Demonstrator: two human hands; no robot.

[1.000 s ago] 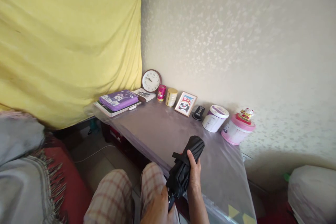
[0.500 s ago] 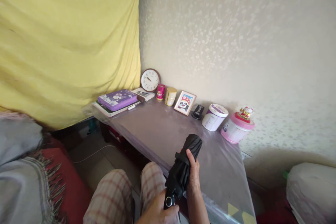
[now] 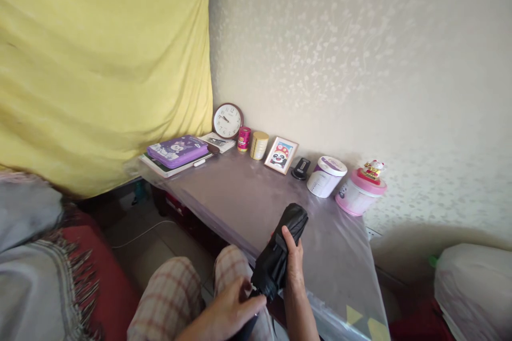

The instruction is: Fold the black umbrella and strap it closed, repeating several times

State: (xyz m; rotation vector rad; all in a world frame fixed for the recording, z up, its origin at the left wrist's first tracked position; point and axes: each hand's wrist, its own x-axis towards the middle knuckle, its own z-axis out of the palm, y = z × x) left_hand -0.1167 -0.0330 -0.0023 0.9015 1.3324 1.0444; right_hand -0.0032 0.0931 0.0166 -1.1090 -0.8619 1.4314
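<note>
A folded black fabric umbrella (image 3: 272, 261) is held slantwise at the near edge of a grey-mauve, plastic-covered bench (image 3: 224, 192), its top end toward 1 o'clock and its handle toward 7 o'clock. The right hand (image 3: 295, 269) grips the umbrella from the 3 o'clock side, thumb lying along the cloth; the left hand (image 3: 232, 306) is curled over the handle, some of its fingers hidden. From the umbrella, a light-framed panda picture (image 3: 281, 155) stands at 12 o'clock, with a small black device (image 3: 301, 169) just beside it. A round white-and-purple tub (image 3: 326, 178) stands at 1 o'clock; a pink-lidded, white-and-pink tub (image 3: 356, 197) at 2 o'clock bears a cat figurine (image 3: 372, 169). Between 11 and 12 o'clock are a pale yellow-lidded canister (image 3: 259, 146) and a small magenta can (image 3: 244, 139); at 11 o'clock, a round brown-rimmed clock (image 3: 227, 120). A purple zip case (image 3: 176, 151) lies at 10 o'clock. Two knees in checked trousers (image 3: 170, 298) are between 8 and 9 o'clock.
</note>
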